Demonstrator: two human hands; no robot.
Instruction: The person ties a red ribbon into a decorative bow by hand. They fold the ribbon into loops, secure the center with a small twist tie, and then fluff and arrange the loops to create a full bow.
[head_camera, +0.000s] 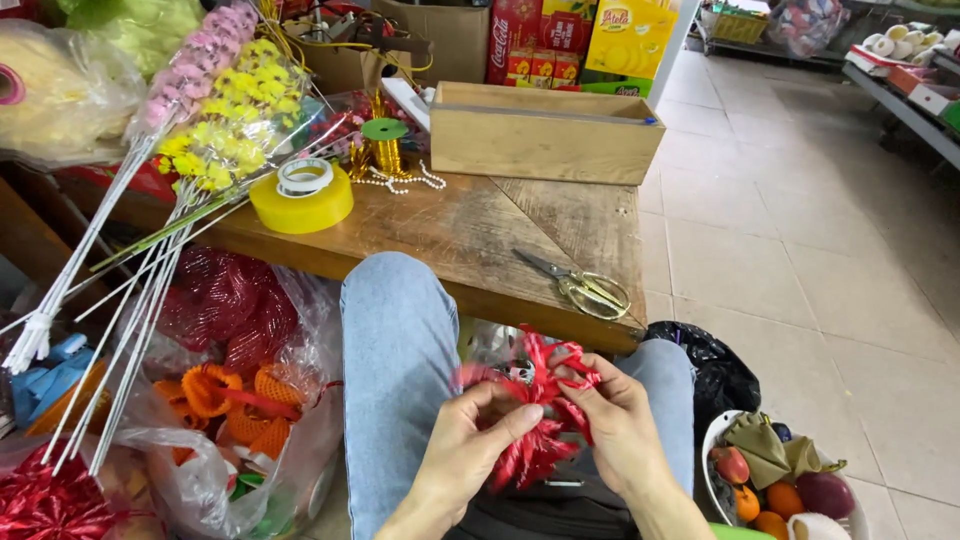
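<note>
Both my hands hold a red ribbon bow (540, 410) over my lap. My left hand (468, 440) pinches its left side between thumb and fingers. My right hand (615, 420) grips loops on its right side. The bow's shiny red strips fan out between the two hands. My knees in blue jeans (395, 340) are under it, with a dark bag (560, 505) on my lap. Gold-handled scissors (585, 285) lie on the wooden table (450, 225) just beyond my hands.
A yellow ribbon roll (302, 198) with a tape roll on top, a wooden box (545, 130) and artificial flower sticks (200, 130) are on the table. Plastic bags of orange and red netting (230, 380) sit at left. A fruit basket (775, 480) stands at right on the tiled floor.
</note>
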